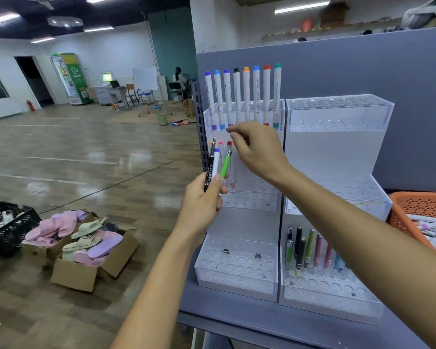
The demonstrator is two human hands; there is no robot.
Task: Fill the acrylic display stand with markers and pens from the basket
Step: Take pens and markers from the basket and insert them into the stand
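Three light, stiff, smooth-barrelled pieces, a black pen [210,165], a white marker [215,164] and a green pen [225,167], are gripped low in the left hand [204,197] before the acrylic display stand [244,222]. The right hand [258,152] is held beside them, its fingers curled; whether anything is pinched cannot be told. Each piece is judged best pinched at mid-barrel. The basket [418,205] is set at the right.

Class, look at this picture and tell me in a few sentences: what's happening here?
A person is stocking acrylic stands on a shelf. The left hand grips three pens, while the right hand reaches with curled fingers to the middle tier of the left stand, where a few markers already stand. Its top row holds eight markers. More stock lies in the orange basket.
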